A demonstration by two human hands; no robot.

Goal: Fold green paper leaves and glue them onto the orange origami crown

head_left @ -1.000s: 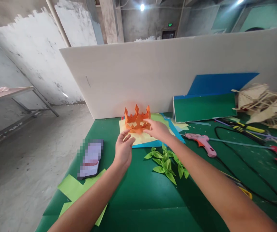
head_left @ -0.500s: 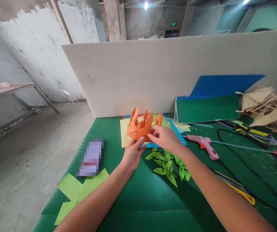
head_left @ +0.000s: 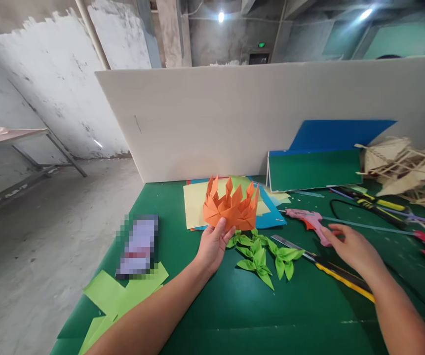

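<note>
My left hand (head_left: 214, 246) pinches the lower edge of an orange folded-paper piece (head_left: 230, 204), shaped like a crown with pointed tips. At the right, my right hand (head_left: 353, 249) is at the grip end of a pink hot glue gun (head_left: 308, 223); its fingers are parted and not closed around the grip. Whether the fingertips touch it I cannot tell. Green folded-paper leaves (head_left: 258, 259) lie just below the orange piece. Between them and my right wrist rests a utility knife (head_left: 325, 266) with a yellow and black handle, its blade showing.
Coloured paper sheets (head_left: 193, 204) are stacked behind the orange piece. Light green paper (head_left: 123, 296) and a blurred-out phone (head_left: 138, 246) lie at left. A white board (head_left: 205, 118) stands behind. Pliers (head_left: 386, 207), a cable and wooden-stick models (head_left: 412, 170) occupy the right.
My right hand has let go of the orange paper piece and moved right to the glue gun. The orange piece, still in my left hand, is turned to show its wide side.
</note>
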